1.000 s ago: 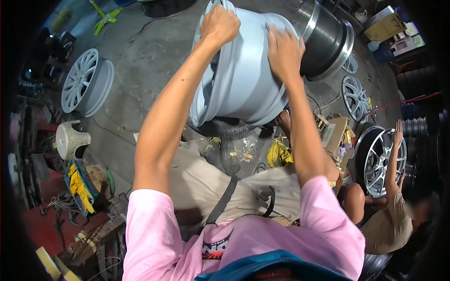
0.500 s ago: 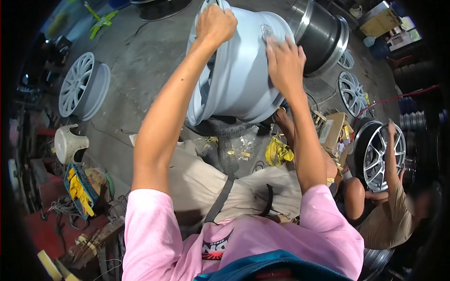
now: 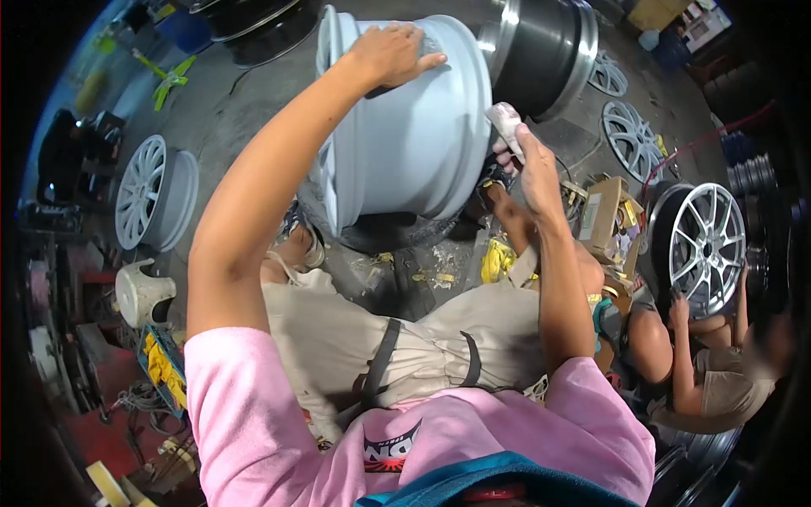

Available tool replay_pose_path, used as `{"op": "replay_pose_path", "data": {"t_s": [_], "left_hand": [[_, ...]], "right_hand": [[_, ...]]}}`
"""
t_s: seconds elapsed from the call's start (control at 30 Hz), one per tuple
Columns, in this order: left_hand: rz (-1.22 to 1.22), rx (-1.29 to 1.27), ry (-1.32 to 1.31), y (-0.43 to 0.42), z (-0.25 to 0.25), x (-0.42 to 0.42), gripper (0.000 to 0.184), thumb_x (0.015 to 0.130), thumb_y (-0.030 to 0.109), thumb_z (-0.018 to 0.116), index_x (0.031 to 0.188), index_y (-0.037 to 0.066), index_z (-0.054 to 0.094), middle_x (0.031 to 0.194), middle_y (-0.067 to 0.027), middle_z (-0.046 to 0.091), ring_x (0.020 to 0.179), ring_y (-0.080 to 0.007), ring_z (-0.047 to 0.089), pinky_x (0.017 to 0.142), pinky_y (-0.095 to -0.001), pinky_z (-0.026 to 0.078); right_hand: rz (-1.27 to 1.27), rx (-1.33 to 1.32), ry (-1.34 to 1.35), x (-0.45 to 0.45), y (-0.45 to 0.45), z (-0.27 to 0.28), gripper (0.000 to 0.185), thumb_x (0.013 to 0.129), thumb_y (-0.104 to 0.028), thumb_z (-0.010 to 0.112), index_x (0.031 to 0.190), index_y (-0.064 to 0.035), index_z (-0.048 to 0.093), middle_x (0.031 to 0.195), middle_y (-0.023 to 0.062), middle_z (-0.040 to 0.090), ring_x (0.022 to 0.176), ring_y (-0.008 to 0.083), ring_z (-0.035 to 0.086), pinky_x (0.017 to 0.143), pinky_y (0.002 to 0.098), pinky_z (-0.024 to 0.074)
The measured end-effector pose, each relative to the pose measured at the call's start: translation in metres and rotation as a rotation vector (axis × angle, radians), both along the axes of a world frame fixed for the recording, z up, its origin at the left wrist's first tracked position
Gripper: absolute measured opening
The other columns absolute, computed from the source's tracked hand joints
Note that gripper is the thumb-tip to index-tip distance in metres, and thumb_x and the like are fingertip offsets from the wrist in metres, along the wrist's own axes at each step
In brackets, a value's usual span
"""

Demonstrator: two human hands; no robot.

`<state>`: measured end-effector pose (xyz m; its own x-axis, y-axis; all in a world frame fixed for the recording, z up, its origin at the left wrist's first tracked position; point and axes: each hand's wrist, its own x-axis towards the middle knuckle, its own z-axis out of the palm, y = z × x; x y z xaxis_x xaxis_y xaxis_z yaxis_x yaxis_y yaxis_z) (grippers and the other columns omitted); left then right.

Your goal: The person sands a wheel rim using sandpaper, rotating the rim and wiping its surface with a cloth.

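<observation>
A pale grey car wheel rim [image 3: 414,127] stands before me with its smooth barrel facing me. My left hand [image 3: 393,57] lies across the top of the barrel near its left lip, fingers stretched out and thumb apart. Just off the right lip, my right hand [image 3: 534,165] is closed around a folded whitish pad [image 3: 507,127] with darker smudges. The pad's exact kind cannot be made out. Under the rim sits a dark round support [image 3: 397,232], partly hidden.
A black rim with a polished lip [image 3: 541,59] stands close behind on the right. At right, a co-worker [image 3: 718,372] holds a silver spoked wheel [image 3: 708,249]. An open cardboard box [image 3: 604,220], a yellow cloth [image 3: 498,260] and a white stool [image 3: 145,293] are nearby.
My left hand has gone from a closed grip at the rim's edge to lying flat on the barrel. My right hand has come off the barrel toward me, showing the pad.
</observation>
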<state>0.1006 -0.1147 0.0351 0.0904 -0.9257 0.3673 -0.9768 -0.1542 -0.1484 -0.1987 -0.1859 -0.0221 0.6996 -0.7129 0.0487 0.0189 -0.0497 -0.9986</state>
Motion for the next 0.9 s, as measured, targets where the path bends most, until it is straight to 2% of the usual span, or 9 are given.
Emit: {"op": "replay_pose_path", "data": {"t_s": [0.13,0.2,0.4,0.57,0.67,0.73,0.77,0.8,0.9], "left_hand": [[0.180,0.200,-0.064,0.001,0.003,-0.034,0.085,0.104,0.065,0.042,0.145,-0.010,0.050,0.150,-0.0263,0.052,0.143,-0.0422,0.047,0.118,-0.0533,0.037],[0.010,0.002,-0.277,0.026,-0.015,-0.054,0.084,0.105,0.063,0.042,0.149,-0.009,0.045,0.157,-0.0269,0.044,0.150,-0.0403,0.038,0.123,-0.0505,0.030],[-0.119,0.100,-0.259,0.075,-0.017,-0.077,0.076,0.108,0.055,0.041,0.156,-0.005,0.040,0.166,-0.0198,0.034,0.156,-0.0339,0.028,0.127,-0.0492,0.025],[0.058,0.096,-0.168,0.011,0.003,-0.031,0.068,0.108,0.048,0.045,0.154,-0.002,0.042,0.160,-0.0203,0.045,0.147,-0.0340,0.044,0.121,-0.0494,0.033],[-0.114,0.023,-0.061,-0.001,0.009,-0.020,0.061,0.106,0.048,0.049,0.136,-0.003,0.062,0.136,-0.0216,0.066,0.122,-0.0367,0.064,0.108,-0.0465,0.047],[-0.153,0.293,0.585,0.030,0.061,-0.027,0.054,0.103,0.046,0.056,0.109,-0.004,0.075,0.102,-0.0202,0.077,0.093,-0.0355,0.073,0.090,-0.0437,0.055],[-0.107,0.025,0.638,0.041,0.065,-0.021,0.050,0.100,0.042,0.062,0.090,-0.005,0.077,0.079,-0.0183,0.075,0.073,-0.0326,0.072,0.078,-0.0432,0.057],[-0.100,-0.220,0.396,0.051,0.075,-0.009,0.047,0.099,0.040,0.064,0.093,-0.005,0.077,0.080,-0.0174,0.076,0.073,-0.0311,0.072,0.076,-0.0414,0.057],[0.263,-0.267,0.461,0.052,0.080,0.033,0.051,0.103,0.045,0.058,0.110,-0.003,0.076,0.104,-0.0169,0.078,0.094,-0.0329,0.074,0.089,-0.0438,0.056]], "right_hand": [[-0.028,-0.085,-0.065,-0.002,-0.006,0.002,0.041,0.110,-0.035,0.051,0.112,-0.0002,0.073,0.094,0.0027,0.069,0.078,0.0083,0.059,0.072,0.0249,0.0476],[-0.080,-0.132,-0.054,-0.004,-0.008,-0.003,0.038,0.110,-0.032,0.053,0.112,0.0000,0.074,0.094,0.0020,0.069,0.078,0.0081,0.058,0.072,0.0244,0.0470],[-0.165,-0.437,0.019,0.007,0.008,0.007,0.029,0.104,-0.020,0.061,0.119,0.0008,0.074,0.087,0.0066,0.063,0.078,0.0147,0.057,0.072,0.0300,0.0459],[-0.211,-0.905,0.055,0.039,0.019,0.021,0.030,0.098,-0.016,0.064,0.124,-0.0039,0.074,0.086,0.0126,0.056,0.083,0.0310,0.059,0.076,0.0419,0.0482],[-0.245,-1.084,0.031,0.063,0.010,0.020,0.030,0.095,-0.015,0.067,0.122,-0.0042,0.075,0.089,0.0125,0.058,0.085,0.0304,0.060,0.077,0.0435,0.0478],[-0.258,-1.139,0.068,0.076,0.006,0.018,0.030,0.093,-0.017,0.069,0.120,-0.0061,0.076,0.089,0.0108,0.060,0.087,0.0281,0.060,0.076,0.0428,0.0457],[-0.245,-1.225,0.108,0.082,0.007,0.020,0.030,0.094,-0.019,0.069,0.120,-0.0072,0.076,0.090,0.0098,0.060,0.088,0.0274,0.060,0.076,0.0423,0.0445],[-0.225,-1.315,0.146,0.091,0.006,0.020,0.030,0.094,-0.020,0.069,0.120,-0.0082,0.076,0.090,0.0088,0.061,0.088,0.0267,0.060,0.076,0.0417,0.0432],[-0.259,-1.376,0.129,0.132,-0.014,0.017,0.027,0.094,-0.021,0.068,0.117,-0.0089,0.077,0.094,0.0080,0.064,0.091,0.0274,0.061,0.077,0.0444,0.0415]]}}
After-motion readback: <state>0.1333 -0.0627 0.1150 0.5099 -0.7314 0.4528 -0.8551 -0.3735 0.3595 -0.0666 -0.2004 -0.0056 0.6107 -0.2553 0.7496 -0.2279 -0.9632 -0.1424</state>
